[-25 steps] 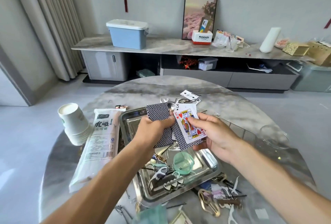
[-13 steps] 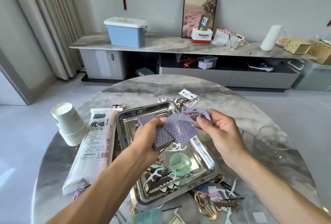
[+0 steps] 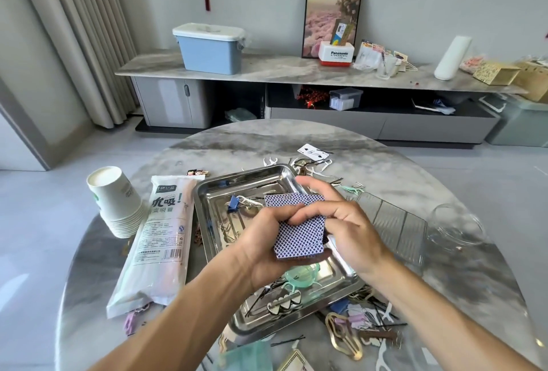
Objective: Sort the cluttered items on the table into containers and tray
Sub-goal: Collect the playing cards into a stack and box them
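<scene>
Head view: both hands, left (image 3: 261, 240) and right (image 3: 347, 222), clasp the cards (image 3: 299, 231) above the tray (image 3: 213, 192); a loose grip could spill them into the clutter.

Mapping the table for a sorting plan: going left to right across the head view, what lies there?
Paper cup stack → straw packet → steel tray → card deck held in both hands → clear divided box → glass jar.

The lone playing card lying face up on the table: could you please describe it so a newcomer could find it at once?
Start at the round marble table and find the steel tray at its middle. Just beyond the tray's far right corner lies the face-up card, alone showing a white face; the blue-backed cards are in the hands.
</scene>
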The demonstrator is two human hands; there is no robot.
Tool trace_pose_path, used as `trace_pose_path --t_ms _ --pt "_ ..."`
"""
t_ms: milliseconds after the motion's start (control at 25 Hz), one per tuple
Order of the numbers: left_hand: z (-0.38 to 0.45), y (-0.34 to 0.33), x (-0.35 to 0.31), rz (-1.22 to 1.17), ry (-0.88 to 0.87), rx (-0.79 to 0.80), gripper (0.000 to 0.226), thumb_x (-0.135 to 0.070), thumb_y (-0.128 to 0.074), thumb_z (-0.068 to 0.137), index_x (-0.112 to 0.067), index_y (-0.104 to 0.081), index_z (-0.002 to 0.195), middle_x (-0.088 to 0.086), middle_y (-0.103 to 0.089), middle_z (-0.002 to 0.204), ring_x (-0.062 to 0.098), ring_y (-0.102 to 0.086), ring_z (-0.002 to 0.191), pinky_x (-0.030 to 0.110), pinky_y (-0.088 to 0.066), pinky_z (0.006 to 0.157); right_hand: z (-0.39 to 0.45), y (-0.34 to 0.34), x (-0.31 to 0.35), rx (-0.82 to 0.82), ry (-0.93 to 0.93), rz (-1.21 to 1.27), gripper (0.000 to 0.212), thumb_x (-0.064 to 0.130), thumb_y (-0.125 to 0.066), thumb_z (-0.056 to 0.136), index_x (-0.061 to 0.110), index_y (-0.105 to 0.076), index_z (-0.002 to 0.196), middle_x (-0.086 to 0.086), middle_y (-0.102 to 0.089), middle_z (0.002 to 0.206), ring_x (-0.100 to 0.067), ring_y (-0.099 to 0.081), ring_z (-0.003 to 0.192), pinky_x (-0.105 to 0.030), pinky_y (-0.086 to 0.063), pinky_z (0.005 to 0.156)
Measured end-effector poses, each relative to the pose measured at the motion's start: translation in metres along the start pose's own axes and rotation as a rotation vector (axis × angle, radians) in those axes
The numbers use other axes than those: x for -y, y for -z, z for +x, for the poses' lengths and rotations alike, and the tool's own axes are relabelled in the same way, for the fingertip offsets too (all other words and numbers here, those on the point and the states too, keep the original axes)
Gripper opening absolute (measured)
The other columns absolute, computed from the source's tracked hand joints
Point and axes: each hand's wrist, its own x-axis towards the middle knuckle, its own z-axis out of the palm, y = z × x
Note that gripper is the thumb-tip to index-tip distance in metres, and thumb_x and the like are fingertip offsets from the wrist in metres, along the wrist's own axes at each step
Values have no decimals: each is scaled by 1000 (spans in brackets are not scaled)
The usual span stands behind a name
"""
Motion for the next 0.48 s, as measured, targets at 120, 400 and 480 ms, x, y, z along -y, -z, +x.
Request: trace_pose_path --t_ms 120,400,480 --pt "5 6 -7 -12 -55 49 38 -27 -41 97 -3 -63 117 19 -70 111 34 -66 99 60 -45 100 3 15 5 -76 -142 228 42 13 -53 73 28 -73 106 13 -66 120 -8 -60 113 -25 -50 86" --pt "21 10 -9 178 26 6 36 -20 -42 95 -10 -76 94 18 -65 99 29 -67 84 52 -58 75 24 10 5 172 -254 -201 51 13 -61 92 48 -56 129 8 -61 123 -8 -65 104 -30 -56 82" --pt "36 10 -26 202 1 -40 30 -24 -40 100 -14 -69 104 15 -65 92 34 -68 87 54 -58 75 53 27 4 28 -233 -317 33 21 -64 91 39 -65 119 10 -64 114 -5 -64 99 -22 -49 77"
